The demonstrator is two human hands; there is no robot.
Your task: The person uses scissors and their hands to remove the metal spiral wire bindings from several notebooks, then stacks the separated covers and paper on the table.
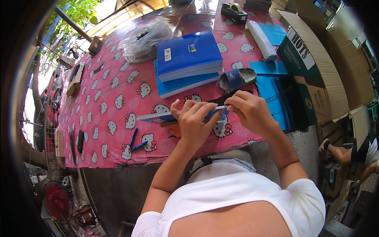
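My left hand (pixel 195 122) is closed around a thin notebook (pixel 158 115), held on edge with its punched, white-looking spine upward. At the notebook's right end, the fingers of my right hand (pixel 250 108) are pinched together; what lies between them is too small to make out. Dark strands, perhaps binding coils (pixel 219 99), lie just behind the hands. Left of the notebook, a pair of blue-handled pliers (pixel 135 143) rests on the table. A blue slipper (pixel 237 79) sits beyond my right hand, beside a stack of blue notebooks (pixel 189 53).
A pink patterned cloth (pixel 94 118) covers the table. Farther back are a clear plastic bag (pixel 144 41), a tape dispenser (pixel 234 15) and a white roll (pixel 261 41). Black coils (pixel 290 104) lie over blue covers at right, beside a green-and-brown carton (pixel 316 75). Another person (pixel 361 154) is at far right.
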